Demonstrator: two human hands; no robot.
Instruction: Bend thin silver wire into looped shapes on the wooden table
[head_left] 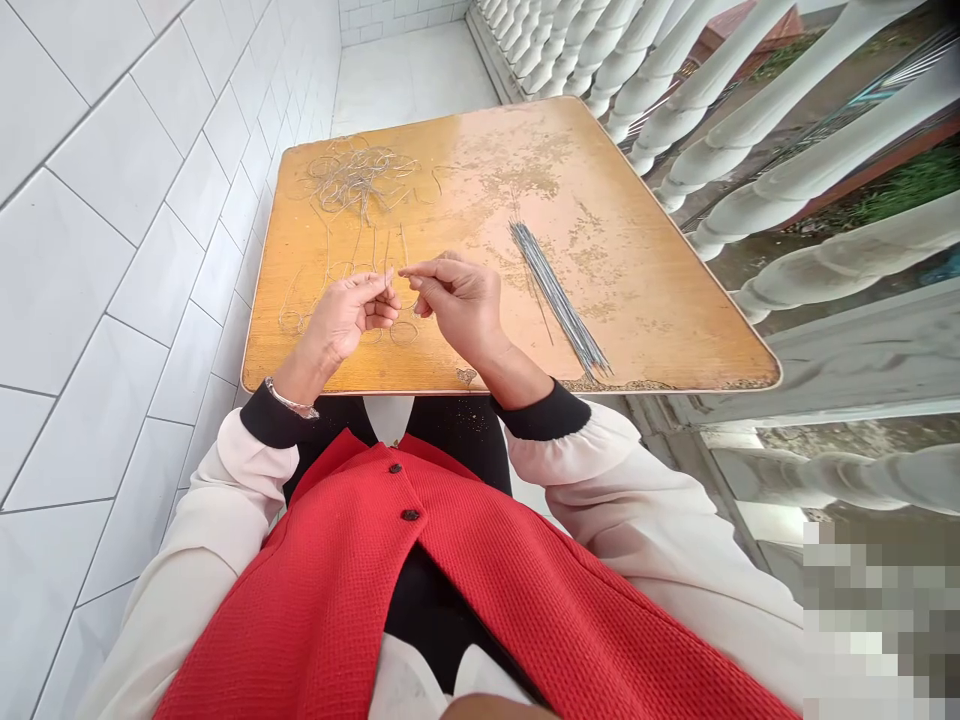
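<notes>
At the table's (637, 300) near side, the left hand (345, 315) has its grip closed on a thin wire (388, 275). The right hand (457, 305) has its grip pinched closed just beside that wire; whether it holds the wire cannot be told. Wire loops (403, 333) lie beneath the hands. Straight rods (559, 295) lie in a bundle to the right, a wire tangle (356, 175) farther on. White balusters (750, 130) stand beyond.

Bare tabletop (637, 320) separates the right hand (461, 310) from the wire bundle (559, 295).
</notes>
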